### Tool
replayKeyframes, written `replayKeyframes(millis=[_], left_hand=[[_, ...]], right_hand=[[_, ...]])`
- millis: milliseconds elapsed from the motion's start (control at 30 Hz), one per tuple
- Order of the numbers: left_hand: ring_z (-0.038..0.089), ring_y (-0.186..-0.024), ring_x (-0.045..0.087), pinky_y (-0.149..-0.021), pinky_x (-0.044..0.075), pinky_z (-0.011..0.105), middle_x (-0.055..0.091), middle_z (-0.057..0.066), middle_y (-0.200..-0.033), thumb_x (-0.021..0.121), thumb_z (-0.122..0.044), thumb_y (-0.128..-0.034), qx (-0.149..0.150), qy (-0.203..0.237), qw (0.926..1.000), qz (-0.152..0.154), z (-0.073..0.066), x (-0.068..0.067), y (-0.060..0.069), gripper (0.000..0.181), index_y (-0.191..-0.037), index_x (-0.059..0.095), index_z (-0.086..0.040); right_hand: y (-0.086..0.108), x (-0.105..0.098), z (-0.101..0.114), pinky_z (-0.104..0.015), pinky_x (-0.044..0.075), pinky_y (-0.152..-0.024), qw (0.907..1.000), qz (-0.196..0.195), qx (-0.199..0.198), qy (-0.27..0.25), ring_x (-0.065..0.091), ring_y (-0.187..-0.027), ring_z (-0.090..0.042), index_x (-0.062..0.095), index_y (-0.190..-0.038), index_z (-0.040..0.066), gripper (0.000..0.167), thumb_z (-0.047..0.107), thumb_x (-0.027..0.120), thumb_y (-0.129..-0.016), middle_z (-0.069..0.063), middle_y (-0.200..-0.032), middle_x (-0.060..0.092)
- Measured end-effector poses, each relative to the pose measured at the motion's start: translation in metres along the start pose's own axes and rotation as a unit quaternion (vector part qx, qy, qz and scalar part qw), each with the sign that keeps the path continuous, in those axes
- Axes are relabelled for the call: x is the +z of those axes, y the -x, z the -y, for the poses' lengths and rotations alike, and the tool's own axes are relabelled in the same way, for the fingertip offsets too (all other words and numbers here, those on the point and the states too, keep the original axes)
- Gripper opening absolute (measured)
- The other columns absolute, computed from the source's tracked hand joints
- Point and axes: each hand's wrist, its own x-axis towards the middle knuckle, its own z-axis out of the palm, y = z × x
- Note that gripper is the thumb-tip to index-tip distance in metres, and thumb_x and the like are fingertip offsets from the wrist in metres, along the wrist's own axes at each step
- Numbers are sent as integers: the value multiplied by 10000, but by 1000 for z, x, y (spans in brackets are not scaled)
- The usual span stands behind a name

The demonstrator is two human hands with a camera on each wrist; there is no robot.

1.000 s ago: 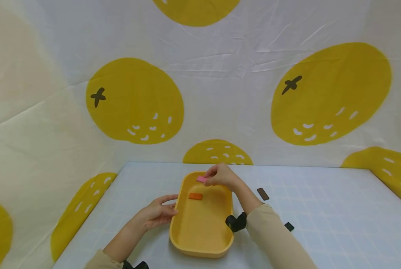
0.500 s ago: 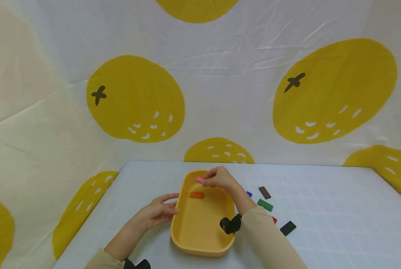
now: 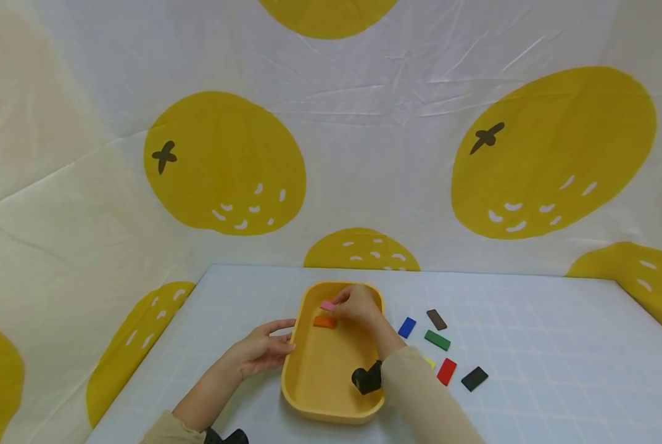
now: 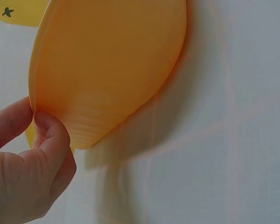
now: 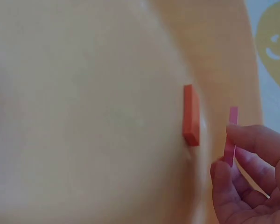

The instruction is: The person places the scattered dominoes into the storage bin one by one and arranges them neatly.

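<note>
A yellow rectangular tray with rounded corners stands on the table. At its left side, my left hand pinches the rim between thumb and fingers, as the left wrist view of the tray wall confirms. My right hand reaches over the tray's far end and pinches a small pink block by one end. Inside the tray lies an orange block, just below the pink one in the head view. The right wrist view has the pink block upright in the fingers, apart from the orange block.
Right of the tray lie a blue block, a brown block, a green block, a red block and a black block. The right sleeve partly covers a yellow block. A fruit-print curtain hangs behind the table.
My right hand has lowered slightly into the tray with the pink block, toward the orange one. The arm's shift left uncovers the blocks on the right. My left hand stays on the rim.
</note>
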Motion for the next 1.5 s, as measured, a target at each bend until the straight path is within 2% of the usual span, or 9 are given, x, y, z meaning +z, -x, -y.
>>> replayKeyframes(millis=[267, 700, 833, 1067, 1200, 1367, 1500], left_hand=[[181, -955, 576, -856, 504, 340, 514, 165, -1212, 503, 137, -866, 61, 38, 9999, 148, 2, 0, -1, 669, -1436, 161, 59], [199, -976, 577, -884, 491, 352, 486, 210, -1267, 504, 138, -865, 28, 83, 9999, 120, 2, 0, -4, 659, -1431, 176, 66], [198, -964, 578, -884, 491, 355, 500, 201, -1242, 505, 142, -861, 4, 116, 9999, 79, 0, 0, -1, 658, -1429, 183, 66], [198, -977, 577, -893, 485, 355, 484, 208, -1256, 514, 129, -865, 29, 62, 9999, 122, 1, -2, -1, 660, -1429, 176, 73], [202, -983, 576, -898, 481, 364, 479, 209, -1270, 517, 130, -863, 25, 74, 9999, 100, 1, -2, -2, 658, -1428, 187, 70], [202, -986, 577, -892, 486, 356, 476, 215, -1280, 526, 128, -858, 55, 73, 9999, 47, 1, -2, -3, 663, -1427, 191, 72], [203, -979, 580, -883, 491, 354, 490, 207, -1267, 521, 134, -856, 27, 81, 10000, -34, 2, -2, -3, 656, -1426, 202, 71]], right_hand=[[-2, 6, -3, -231, 457, -534, 9989, -267, -273, 274, 503, -602, -151, 689, -788, -27, 194, 21, 812, -647, -41, -680, 594], [0, 1, -5, -227, 455, -541, 9987, -177, -213, 416, 498, -618, -158, 685, -824, -40, 188, -46, 772, -658, -56, -698, 581], [-2, 4, -4, -228, 456, -531, 9991, -200, -190, 314, 502, -606, -157, 681, -843, -47, 196, -58, 754, -661, -65, -712, 586], [-6, 3, 1, -251, 485, -540, 9998, -131, 2, -178, 528, -570, -164, 677, -908, -49, 229, -55, 733, -686, -68, -715, 592], [-3, -7, 13, -293, 514, -591, 9987, 83, -24, -499, 547, -600, -187, 672, -966, -68, 241, -56, 705, -728, -74, -767, 609], [0, -29, 27, -303, 537, -677, 9955, 254, -77, -911, 562, -685, -142, 650, -1039, -82, 292, -30, 709, -757, -95, -862, 631], [3, -51, 31, -342, 535, -778, 9924, 402, -9, -1161, 605, -784, -205, 637, -1084, -58, 316, 13, 709, -786, -107, -891, 615]])
